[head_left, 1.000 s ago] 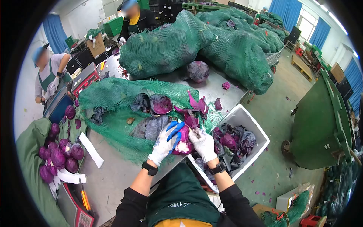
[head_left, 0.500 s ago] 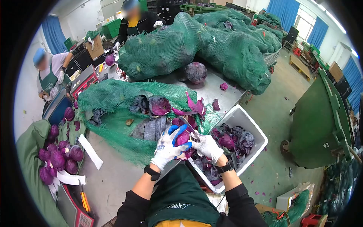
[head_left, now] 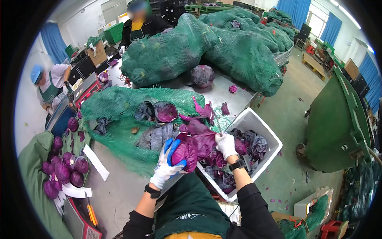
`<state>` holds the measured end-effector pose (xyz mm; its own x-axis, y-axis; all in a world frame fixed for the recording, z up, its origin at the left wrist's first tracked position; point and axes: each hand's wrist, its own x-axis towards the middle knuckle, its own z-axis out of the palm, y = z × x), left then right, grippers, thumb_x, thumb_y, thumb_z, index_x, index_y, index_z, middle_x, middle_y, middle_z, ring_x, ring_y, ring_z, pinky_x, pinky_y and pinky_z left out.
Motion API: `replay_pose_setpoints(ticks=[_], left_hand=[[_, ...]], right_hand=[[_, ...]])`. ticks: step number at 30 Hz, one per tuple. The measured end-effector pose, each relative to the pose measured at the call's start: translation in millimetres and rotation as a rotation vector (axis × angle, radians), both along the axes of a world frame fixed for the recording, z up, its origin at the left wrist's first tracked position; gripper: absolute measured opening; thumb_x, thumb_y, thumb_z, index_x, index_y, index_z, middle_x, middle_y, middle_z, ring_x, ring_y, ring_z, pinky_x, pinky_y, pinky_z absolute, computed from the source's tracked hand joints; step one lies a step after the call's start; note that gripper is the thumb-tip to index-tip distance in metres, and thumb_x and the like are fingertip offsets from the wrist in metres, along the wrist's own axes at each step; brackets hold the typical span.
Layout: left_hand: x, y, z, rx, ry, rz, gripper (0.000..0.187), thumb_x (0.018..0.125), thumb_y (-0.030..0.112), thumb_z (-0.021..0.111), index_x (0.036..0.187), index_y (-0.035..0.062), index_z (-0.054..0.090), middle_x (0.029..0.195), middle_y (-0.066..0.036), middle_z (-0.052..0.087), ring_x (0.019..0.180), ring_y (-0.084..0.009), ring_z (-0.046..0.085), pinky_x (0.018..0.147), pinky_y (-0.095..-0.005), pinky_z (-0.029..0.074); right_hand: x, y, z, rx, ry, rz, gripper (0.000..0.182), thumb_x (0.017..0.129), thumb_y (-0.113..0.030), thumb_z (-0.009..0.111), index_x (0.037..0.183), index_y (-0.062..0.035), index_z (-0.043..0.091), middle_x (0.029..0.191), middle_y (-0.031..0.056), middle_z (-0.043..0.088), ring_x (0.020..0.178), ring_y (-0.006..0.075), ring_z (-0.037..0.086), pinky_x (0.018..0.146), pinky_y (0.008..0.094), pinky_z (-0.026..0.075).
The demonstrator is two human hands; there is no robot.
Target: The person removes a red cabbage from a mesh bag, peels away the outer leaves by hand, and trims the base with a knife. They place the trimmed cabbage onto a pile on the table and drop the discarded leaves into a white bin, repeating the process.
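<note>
My left hand [head_left: 167,164], in a white glove with blue fingertips, is wrapped around a red cabbage [head_left: 185,156] above the table's front edge. A large purple outer leaf [head_left: 202,139] stretches from the cabbage toward my right hand [head_left: 226,145]. My right hand is closed over the edge of the white foam box; a thin knife blade [head_left: 219,126] sticks up from it, its handle hidden in the fingers. The hand also touches the leaf's edge. Beneath, the foam box [head_left: 272,156] holds dark discarded leaves. Behind the cabbage, loose leaves [head_left: 159,135] lie on green netting [head_left: 115,135].
Full green net sacks [head_left: 167,51] and a single cabbage [head_left: 202,76] are at the back of the table. Several trimmed cabbages [head_left: 61,171] rest at left near white strips [head_left: 96,162]. A green wheeled bin [head_left: 338,123] stands right. Two people work beyond the table.
My right hand has moved slightly right and up, drawing a large leaf away from the cabbage. My left hand has shifted a little left and down with the cabbage.
</note>
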<state>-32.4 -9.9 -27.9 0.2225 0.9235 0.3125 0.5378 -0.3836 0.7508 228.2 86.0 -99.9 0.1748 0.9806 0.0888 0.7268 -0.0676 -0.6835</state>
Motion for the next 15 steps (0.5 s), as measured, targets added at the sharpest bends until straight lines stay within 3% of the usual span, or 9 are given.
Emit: replay_pose_setpoints(ticks=[1,2,4,5,7,9,11,12,15], left_hand=[[-9,-4,-10,-0.030,-0.135,0.032,0.077,0.068,0.028,0.078,0.136,0.0101,0.048,0.133,-0.016,0.049,0.131,-0.0325,0.038,0.109,-0.0433,0.031],[-17,-7,-12,-0.019,-0.119,0.011,0.076,0.069,0.017,0.077,0.138,0.0065,0.045,0.134,-0.013,0.049,0.130,-0.0269,0.041,0.109,-0.0392,0.031],[-14,-16,6,-0.238,-0.432,0.082,0.073,0.072,0.015,0.073,0.138,0.0058,0.044,0.135,-0.012,0.048,0.128,-0.0246,0.043,0.109,-0.0373,0.032],[-14,-17,14,-0.443,-0.755,0.134,0.070,0.075,0.012,0.070,0.139,0.0051,0.044,0.135,-0.011,0.048,0.126,-0.0224,0.044,0.108,-0.0354,0.033],[-31,-12,-11,-0.333,-0.969,0.048,0.061,0.087,0.024,0.058,0.142,0.0040,0.038,0.137,-0.010,0.047,0.124,-0.0219,0.046,0.108,-0.0347,0.033],[-34,-10,-30,-0.418,-1.403,0.010,0.064,0.089,0.041,0.054,0.142,0.0083,0.038,0.139,-0.011,0.046,0.126,-0.0264,0.045,0.110,-0.0423,0.032],[-35,-16,-17,-0.507,-1.563,-0.058,0.065,0.088,0.048,0.052,0.141,0.0110,0.040,0.140,-0.011,0.045,0.127,-0.0283,0.045,0.109,-0.0465,0.032],[-36,-17,-11,-0.620,-1.710,-0.161,0.067,0.088,0.054,0.050,0.140,0.0136,0.041,0.141,-0.011,0.044,0.128,-0.0303,0.044,0.109,-0.0508,0.031],[-49,-16,-1,-0.721,-1.838,-0.214,0.066,0.086,0.058,0.051,0.137,0.0168,0.045,0.140,-0.011,0.045,0.128,-0.0315,0.044,0.107,-0.0541,0.033]], right_hand=[[19,6,-28,0.135,-0.513,0.179,0.015,0.081,-0.018,0.055,0.078,-0.0050,0.064,0.082,0.0196,0.065,0.073,0.0369,0.064,0.066,0.0457,0.052],[29,2,-21,0.107,-0.691,0.187,0.013,0.079,-0.017,0.058,0.077,-0.0045,0.064,0.083,0.0181,0.066,0.073,0.0351,0.065,0.067,0.0452,0.053],[57,0,-47,0.079,-0.305,-0.151,0.020,0.086,-0.019,0.057,0.080,-0.0008,0.063,0.080,0.0217,0.064,0.074,0.0381,0.064,0.067,0.0465,0.050],[62,-6,-40,0.164,0.076,-0.422,0.016,0.084,-0.021,0.063,0.083,-0.0043,0.060,0.073,0.0144,0.061,0.056,0.0300,0.060,0.051,0.0408,0.047],[70,-14,-22,0.234,0.021,-0.500,0.027,0.090,-0.024,0.060,0.107,-0.0039,0.057,0.061,0.0093,0.056,0.042,0.0172,0.050,0.043,0.0325,0.042],[72,-19,-20,0.250,0.074,-0.217,0.037,0.087,-0.019,0.065,0.119,-0.0019,0.056,0.072,0.0121,0.063,0.061,0.0302,0.063,0.056,0.0384,0.048],[11,-45,75,-0.049,0.842,-0.113,0.040,0.086,-0.017,0.069,0.122,-0.0059,0.056,0.070,0.0009,0.058,0.050,0.0142,0.053,0.047,0.0291,0.042],[-13,-52,89,-0.082,0.873,0.009,0.040,0.087,-0.019,0.070,0.123,-0.0080,0.056,0.070,-0.0042,0.053,0.049,0.0043,0.043,0.044,0.0224,0.035],[-73,-69,122,-0.162,0.921,0.396,0.045,0.087,-0.014,0.065,0.130,-0.0097,0.051,0.073,-0.0055,0.052,0.054,0.0024,0.046,0.048,0.0210,0.038]])
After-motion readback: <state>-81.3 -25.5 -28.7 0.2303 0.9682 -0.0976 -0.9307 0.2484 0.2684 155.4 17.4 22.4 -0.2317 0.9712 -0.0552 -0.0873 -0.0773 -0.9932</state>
